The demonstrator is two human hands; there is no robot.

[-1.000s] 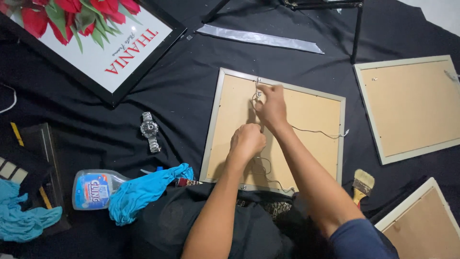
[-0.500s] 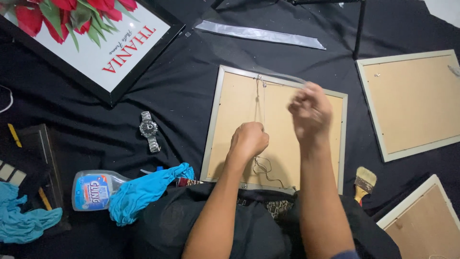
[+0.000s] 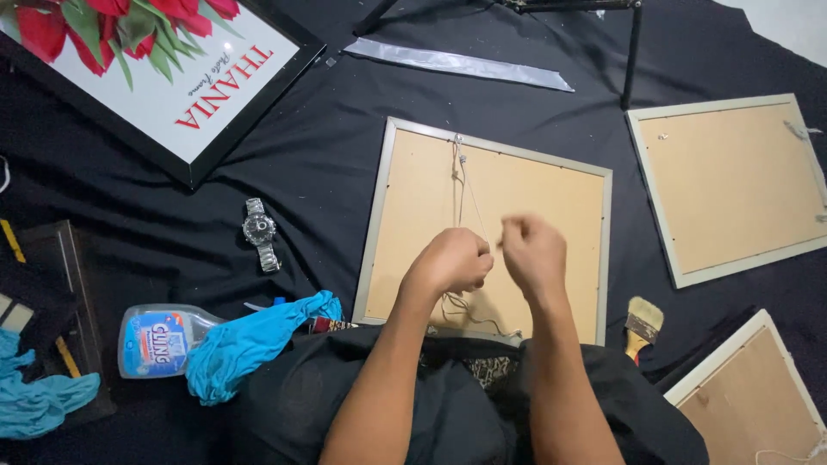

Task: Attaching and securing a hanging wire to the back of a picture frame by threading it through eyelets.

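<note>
Two hands meet over a silver-edged picture frame lying back-up (image 3: 413, 207) on black cloth (image 3: 327, 164). Left hand (image 3: 452, 261) closed, pinching thin hanging wire (image 3: 465, 185). Right hand (image 3: 532, 251) fisted, blurred; its hold on the wire cannot be told.

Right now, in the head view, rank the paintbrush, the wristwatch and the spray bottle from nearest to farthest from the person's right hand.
Measured from the right hand:
1. Paintbrush, just right of it and lower, beside the frame's corner.
2. Wristwatch, to the left, beyond the left hand and the frame's edge.
3. Spray bottle, farthest, low on the left beside the blue cloth.
</note>
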